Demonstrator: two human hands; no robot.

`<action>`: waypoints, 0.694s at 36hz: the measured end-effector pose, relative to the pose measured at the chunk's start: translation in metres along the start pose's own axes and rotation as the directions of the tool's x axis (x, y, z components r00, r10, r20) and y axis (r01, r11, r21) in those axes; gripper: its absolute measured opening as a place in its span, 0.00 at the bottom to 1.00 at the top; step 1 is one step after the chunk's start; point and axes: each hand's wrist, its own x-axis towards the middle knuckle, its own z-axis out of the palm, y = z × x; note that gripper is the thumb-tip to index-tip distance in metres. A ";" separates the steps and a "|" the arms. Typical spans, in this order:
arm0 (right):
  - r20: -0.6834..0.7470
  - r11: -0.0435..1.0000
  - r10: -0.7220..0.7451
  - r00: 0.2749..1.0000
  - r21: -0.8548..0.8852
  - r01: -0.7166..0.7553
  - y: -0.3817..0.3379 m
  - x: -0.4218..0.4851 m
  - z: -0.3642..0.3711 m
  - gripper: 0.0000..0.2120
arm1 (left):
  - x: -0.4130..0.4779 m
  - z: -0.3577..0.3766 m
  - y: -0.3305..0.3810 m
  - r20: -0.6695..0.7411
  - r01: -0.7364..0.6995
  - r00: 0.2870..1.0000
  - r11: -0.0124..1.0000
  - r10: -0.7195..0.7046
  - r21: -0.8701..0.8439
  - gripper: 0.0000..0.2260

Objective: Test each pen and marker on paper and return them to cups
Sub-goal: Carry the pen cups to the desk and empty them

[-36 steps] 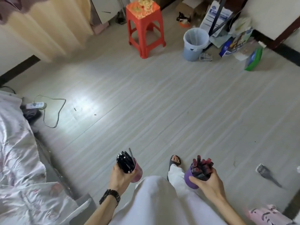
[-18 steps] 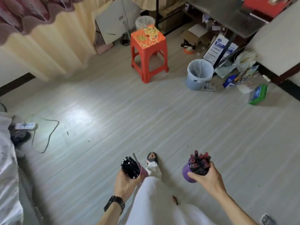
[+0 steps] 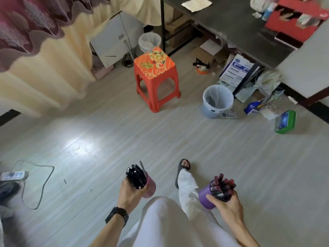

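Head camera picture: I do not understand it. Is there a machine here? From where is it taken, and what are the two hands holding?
No machine: a person wears the camera on the head, so you look down at their own hands and the floor. The left hand grips a pink cup of black pens; the right hand grips a purple cup of red-capped markers. A red stool and a bin stand on the floor. Paper lies on the dark table at the top.

Pale plank floor [image 3: 124, 139]. Standing on it: red plastic stool [image 3: 156, 82], upright; lined blue-grey bin [image 3: 217, 102] to its right, apart. Green box [image 3: 284, 122] farther right. Power strip [image 3: 13, 175] with looped cable [image 3: 44, 184] at left edge.
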 end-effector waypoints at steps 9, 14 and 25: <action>0.078 0.998 -0.035 0.996 -0.049 0.039 -0.122 0.119 0.003 0.37 | 0.106 0.015 0.067 0.078 0.122 0.989 0.993 -0.122 -0.002 0.05; 0.169 0.984 -0.116 0.979 -0.118 0.137 -0.217 0.185 0.002 0.34 | 0.169 0.007 0.128 0.008 0.068 0.998 0.997 -0.068 -0.034 0.07; 0.178 0.966 -0.229 0.957 -0.084 0.247 -0.371 0.292 0.016 0.34 | 0.315 0.015 0.210 -0.061 0.128 0.989 0.989 -0.133 -0.078 0.13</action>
